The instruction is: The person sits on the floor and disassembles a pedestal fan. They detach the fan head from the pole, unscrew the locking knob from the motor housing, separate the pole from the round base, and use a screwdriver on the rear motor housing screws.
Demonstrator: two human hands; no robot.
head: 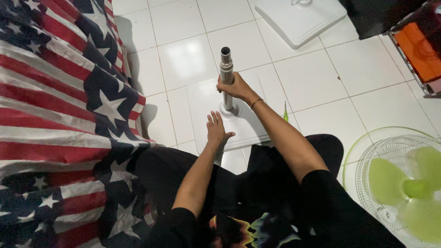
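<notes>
- Fingers of right hand (235, 86) wrapped tight round the metal pole (226, 76), gripping abt mid-height; thumb side toward the near end, thin band on the wrist.
- Left hand (216, 131) fingers spread apart & flat, palm pressing down on near part of white base plate (202, 98); holds nothing.
- Pole stands upright in a round collar at centre of that base; hollow top end sticks up above the right hand.
- Base lies flat on white tiled floor (367, 69), mid-scene, just beyond the person's black-clad knees; near edge partly under left hand, left edge close to the flag cloth.
- Small green-handled screwdriver (285, 111) on floor, just right of the right forearm, by base's right edge.
- Open tiles to far side & right of base; left is hemmed by stars-and-stripes cloth (59, 115) draped down to floor.
- Far centre: 2nd white base plate (298, 20), well apart from the first, cut by frame top.
- Near right: green fan blades in white wire guard (404, 183), lying flat; green ring rim beside it.
- Far right corner: dark furniture w/ orange panel (418, 50).
- Count: 2 base plates, 1 pole, 1 screwdriver, 1 fan head, 2 hands.
</notes>
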